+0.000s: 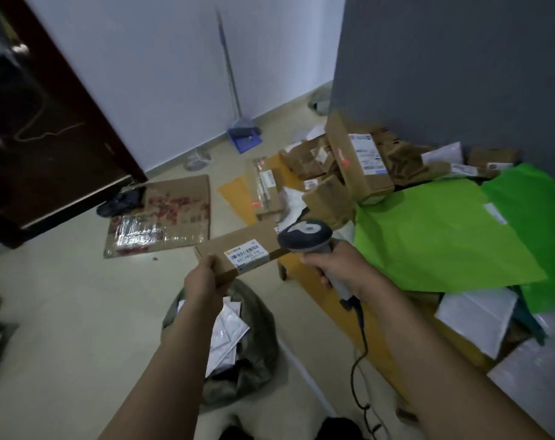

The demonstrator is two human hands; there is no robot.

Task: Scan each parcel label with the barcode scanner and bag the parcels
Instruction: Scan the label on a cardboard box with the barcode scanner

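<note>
- The long flat brown cardboard parcel [238, 241] is held up in the air near the middle of the view, over the floor. Its white sticker label [246, 251] faces up.
- The left hand [203, 281] pinches the parcel's near corner, at 7 o'clock from the label.
- The right hand [336, 268] is wrapped round the handle of the grey barcode scanner [304, 236], at 3 o'clock from the label. The scanner's head sits just over the parcel's right end.
- A black cable [365, 341] hangs from the handle toward 6 o'clock.
- At 6 o'clock from the parcel, an open grey-green sack [260, 354] stands on the floor, with white padded envelopes [225, 331] inside.
- Bright green plastic bags [444, 236] lie at 3 o'clock — a heap of brown boxes [358, 163] sits at 1 o'clock.
</note>
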